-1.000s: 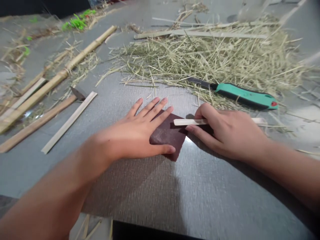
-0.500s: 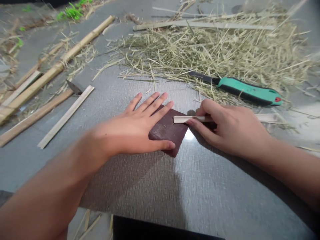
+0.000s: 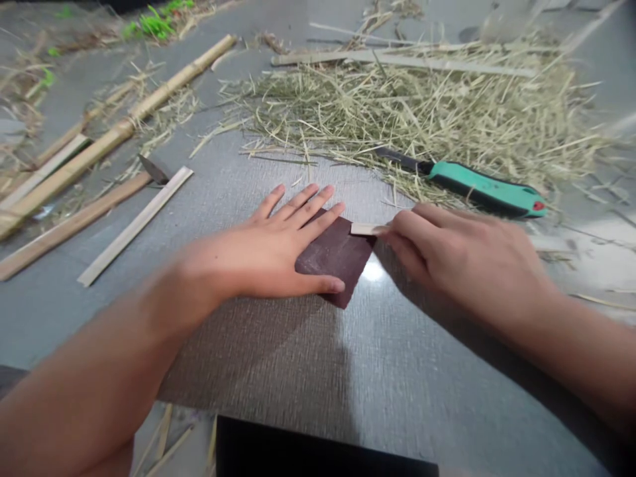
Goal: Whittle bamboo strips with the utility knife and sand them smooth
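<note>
My left hand [image 3: 283,248] lies flat with its fingers spread over a dark brown sheet of sandpaper [image 3: 342,255], covering the sheet's left part on the grey table. Closed in a pinch, my right hand [image 3: 462,258] grips a pale bamboo strip [image 3: 364,229]. The strip's squared end rests over the upper right part of the sandpaper. Its middle is hidden by my fingers, and its other end shows blurred beyond my hand. Behind my right hand lies a green and black handled knife [image 3: 489,189], its blade pointing left into the shavings.
Thin bamboo shavings [image 3: 412,106] are heaped across the back, with a long strip [image 3: 442,63] on top. At left lie a bamboo pole [image 3: 109,139], a wooden-handled blade [image 3: 74,225] and another strip [image 3: 136,225]. The table's front edge runs below my hands.
My right hand has rolled over and shifted slightly, now covering more of the strip, so less of its end shows. My left hand stays flat on the sandpaper. The view has moved a little.
</note>
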Motion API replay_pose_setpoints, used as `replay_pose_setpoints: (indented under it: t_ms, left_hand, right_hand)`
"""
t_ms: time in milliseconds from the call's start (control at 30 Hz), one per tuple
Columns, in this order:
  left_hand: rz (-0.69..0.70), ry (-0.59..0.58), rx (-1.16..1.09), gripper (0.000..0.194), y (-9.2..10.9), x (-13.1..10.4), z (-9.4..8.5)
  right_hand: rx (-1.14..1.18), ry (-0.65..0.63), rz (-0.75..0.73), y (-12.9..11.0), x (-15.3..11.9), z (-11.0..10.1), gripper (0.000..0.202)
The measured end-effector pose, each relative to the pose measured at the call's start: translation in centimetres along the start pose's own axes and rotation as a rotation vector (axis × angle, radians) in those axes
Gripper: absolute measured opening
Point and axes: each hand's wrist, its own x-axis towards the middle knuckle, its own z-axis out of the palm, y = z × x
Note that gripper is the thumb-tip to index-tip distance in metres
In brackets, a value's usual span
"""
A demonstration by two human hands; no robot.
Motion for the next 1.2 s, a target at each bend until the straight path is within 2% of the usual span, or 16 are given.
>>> replay_pose_setpoints:
  t_ms: [200,300,400,600,767,900,1067,1200]
  left_hand:
    - [-0.029,-0.032,0.007,0.130,0.3,0.0,-0.2]
    - [-0.045,-0.035,0.014,0.130,0.5,0.0,-0.3]
    - [-0.047,-0.026,0.003,0.131,0.6,0.1,-0.3]
    - [-0.047,-0.029,-0.008,0.132,0.6,0.2,-0.2]
    - [-0.049,-0.027,-0.004,0.132,0.6,0.2,-0.2]
    - [-0.056,-0.044,0.008,0.133,0.6,0.2,-0.2]
    - [-0.051,-0.032,0.012,0.132,0.6,0.2,-0.3]
    - [-0.045,-0.029,-0.007,0.132,0.3,0.1,-0.2]
  right_hand:
    - [0.036,0.072,-0.118,0.1,0.0,0.0,0.038]
    - [0.001,0.115,-0.103,0.4,0.0,0.1,0.040]
    - [-0.038,0.088,-0.098,0.5,-0.2,0.2,0.041]
    - [-0.047,-0.001,0.080,0.6,0.2,0.9,0.055]
    - [-0.002,-0.115,0.230,0.8,1.1,1.2,0.050]
    - [0.016,-0.163,0.252,0.8,1.4,1.0,0.047]
    - [0.028,-0.123,0.207,0.7,1.0,1.1,0.042]
    - [0.032,0.032,0.013,0.3,0.3,0.8,0.033]
